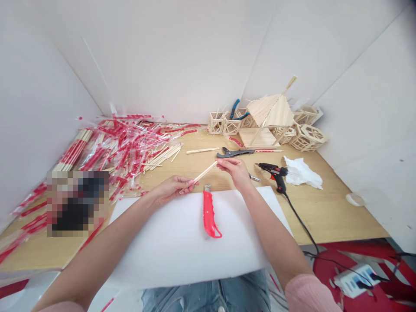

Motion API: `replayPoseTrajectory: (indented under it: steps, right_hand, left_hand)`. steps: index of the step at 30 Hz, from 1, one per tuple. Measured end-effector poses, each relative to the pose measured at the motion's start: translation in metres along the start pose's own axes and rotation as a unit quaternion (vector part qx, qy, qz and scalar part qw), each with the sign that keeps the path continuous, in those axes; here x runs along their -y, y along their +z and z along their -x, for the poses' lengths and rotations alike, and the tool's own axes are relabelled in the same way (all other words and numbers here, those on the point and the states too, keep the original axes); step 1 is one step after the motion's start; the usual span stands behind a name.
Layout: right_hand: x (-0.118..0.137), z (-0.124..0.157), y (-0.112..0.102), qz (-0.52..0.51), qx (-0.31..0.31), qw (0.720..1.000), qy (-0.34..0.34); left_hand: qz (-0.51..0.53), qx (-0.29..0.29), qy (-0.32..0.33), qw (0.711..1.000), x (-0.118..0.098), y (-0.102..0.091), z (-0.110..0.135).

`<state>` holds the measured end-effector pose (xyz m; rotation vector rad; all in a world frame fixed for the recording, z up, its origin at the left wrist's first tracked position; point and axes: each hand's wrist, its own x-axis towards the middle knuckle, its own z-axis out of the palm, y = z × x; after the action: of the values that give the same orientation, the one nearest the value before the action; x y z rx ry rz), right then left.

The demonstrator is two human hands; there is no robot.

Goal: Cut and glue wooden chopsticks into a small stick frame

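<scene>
My left hand and my right hand each pinch one end of a pale wooden chopstick, held slanting above the wooden table. The stick rises from my left fingers up to my right fingers. Just below it, a red utility knife lies on a white foam sheet at the table's front. Black cutting pliers lie just beyond my right hand.
A heap of red-wrapped chopsticks and loose bare sticks fills the left side. A black and red glue gun with its cord, a crumpled tissue and small stick-built models stand at right and back. White walls surround the table.
</scene>
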<state>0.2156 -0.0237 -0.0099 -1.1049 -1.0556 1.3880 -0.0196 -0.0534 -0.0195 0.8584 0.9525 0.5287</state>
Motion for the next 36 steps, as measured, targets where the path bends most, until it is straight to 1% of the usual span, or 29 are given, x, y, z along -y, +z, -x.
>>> replayPoseTrajectory:
  steps: [3, 6, 9, 12, 16, 19, 26, 31, 36]
  right_hand:
    - [-0.001, 0.0, 0.001, -0.031, 0.017, 0.999, -0.008]
    - [-0.001, 0.001, 0.005, -0.02, 0.024, 0.999, -0.015]
    - [-0.003, 0.004, 0.011, 0.025, 0.038, 0.999, -0.023]
    - [-0.004, 0.006, 0.016, 0.04, 0.052, 0.997, -0.03]
    - [-0.004, 0.007, 0.016, 0.02, 0.065, 0.997, -0.022]
    - [-0.003, 0.008, 0.015, 0.006, 0.066, 0.998, -0.011]
    - [-0.005, 0.008, 0.014, 0.005, 0.059, 0.998, -0.004]
    - [-0.007, 0.007, 0.013, 0.009, 0.062, 0.998, -0.012]
    - [-0.004, 0.004, 0.007, 0.04, 0.095, 0.994, -0.023]
  left_hand:
    - [-0.068, -0.069, 0.068, 0.993, 0.0, 0.005, 0.0]
    - [-0.127, -0.117, 0.15, 0.973, 0.003, 0.007, -0.002]
    - [-0.204, -0.129, 0.218, 0.946, 0.006, 0.006, -0.003]
    - [-0.255, -0.126, 0.249, 0.926, 0.007, 0.006, -0.002]
    - [-0.278, -0.125, 0.266, 0.914, 0.005, 0.009, 0.001]
    - [-0.275, -0.124, 0.269, 0.915, 0.004, 0.011, 0.003]
    - [-0.255, -0.127, 0.249, 0.926, 0.006, 0.012, 0.002]
    - [-0.252, -0.128, 0.22, 0.934, 0.006, 0.012, 0.0]
    - [-0.202, -0.11, 0.175, 0.957, 0.004, 0.011, 0.0]
